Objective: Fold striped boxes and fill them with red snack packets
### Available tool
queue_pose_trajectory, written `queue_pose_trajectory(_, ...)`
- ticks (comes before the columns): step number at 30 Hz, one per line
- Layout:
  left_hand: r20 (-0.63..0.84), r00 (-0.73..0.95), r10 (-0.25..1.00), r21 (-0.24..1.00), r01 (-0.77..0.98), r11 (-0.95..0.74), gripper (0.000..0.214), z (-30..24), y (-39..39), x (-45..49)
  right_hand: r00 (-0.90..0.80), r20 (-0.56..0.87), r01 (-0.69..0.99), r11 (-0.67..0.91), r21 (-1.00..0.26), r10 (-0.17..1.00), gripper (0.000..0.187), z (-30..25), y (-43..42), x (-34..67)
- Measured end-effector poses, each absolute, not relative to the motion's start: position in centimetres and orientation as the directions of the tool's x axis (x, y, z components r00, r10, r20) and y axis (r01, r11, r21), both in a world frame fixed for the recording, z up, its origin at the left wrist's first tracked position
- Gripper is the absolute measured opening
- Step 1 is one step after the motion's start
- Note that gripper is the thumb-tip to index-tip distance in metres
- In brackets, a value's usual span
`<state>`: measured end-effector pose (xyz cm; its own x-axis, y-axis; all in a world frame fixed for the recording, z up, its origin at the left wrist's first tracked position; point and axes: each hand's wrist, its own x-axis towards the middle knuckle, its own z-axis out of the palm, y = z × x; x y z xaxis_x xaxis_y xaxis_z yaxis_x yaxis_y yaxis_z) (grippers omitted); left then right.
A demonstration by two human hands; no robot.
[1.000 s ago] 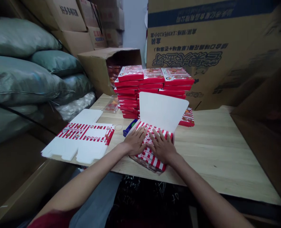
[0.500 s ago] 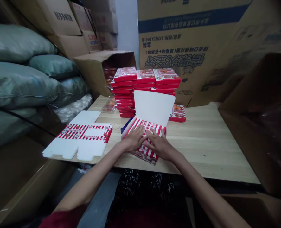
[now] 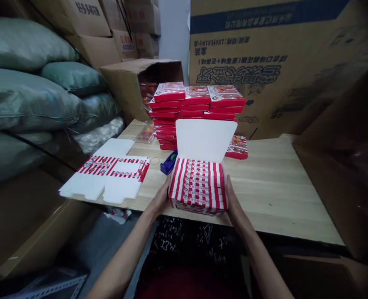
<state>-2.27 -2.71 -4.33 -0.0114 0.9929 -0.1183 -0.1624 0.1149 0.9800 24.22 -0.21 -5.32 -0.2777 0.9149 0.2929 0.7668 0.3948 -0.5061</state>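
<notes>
A display box with its white lid raised stands near the table's front edge, filled with a row of small red-and-white striped boxes. My left hand presses along the box's left side, and my right hand along its right side, so the box is held between my palms. The fingers are partly hidden by the box walls. Just behind my left hand sits a blue tape dispenser. Flat printed carton blanks lie in a stack to the left.
Stacked red packs rise behind the lid, with a few more packs to their right. An open carton and a thin ring are on the table. Green sacks pile up at left; a large carton stands behind.
My hands have moved from the top of the striped boxes out to the display box's two sides. The striped boxes now sit in an even row, and the tape dispenser shows more fully.
</notes>
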Motion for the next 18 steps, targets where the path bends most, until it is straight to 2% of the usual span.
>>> queue_pose_trajectory(2, -0.133, -0.012, 0.991, 0.943, -0.308, 0.123, 0.066, -4.4, -3.2, -2.2, -0.253, 0.315, 0.748, 0.392, -0.536, 0.915, 0.065, -2.8, -0.9, 24.5)
queue_pose_trajectory(5, -0.147, -0.053, 0.988, 0.861, -0.499, 0.101, 0.063, -4.3, -1.9, -2.5, -0.473, 0.350, 0.652, 0.588, -0.479, 0.809, 0.055, 0.0, -0.2, 21.9)
queue_pose_trajectory(8, -0.188, -0.080, 0.979, 0.809, -0.578, 0.108, 0.059, -3.9, 0.9, -2.6, -0.639, 0.188, 0.626, 0.647, -0.435, 0.746, 0.048, 0.1, 1.6, 17.3)
queue_pose_trajectory(11, -0.248, -0.098, 0.964, 0.813, -0.562, 0.152, 0.055, -3.9, 3.9, -2.7, -0.645, 0.095, 0.679, 0.626, -0.382, 0.758, 0.052, -1.8, 2.7, 14.1)
queue_pose_trajectory(13, -0.278, -0.102, 0.955, 0.818, -0.547, 0.179, 0.052, -4.4, 5.6, -2.9, -0.630, 0.144, 0.671, 0.628, -0.393, 0.763, 0.051, -3.0, 3.0, 13.7)
queue_pose_trajectory(18, -0.303, -0.181, 0.936, 0.835, -0.524, 0.169, 0.051, -6.6, 7.9, -3.1, -0.527, 0.363, 0.534, 0.632, -0.562, 0.768, 0.042, -3.9, 5.4, 14.2)
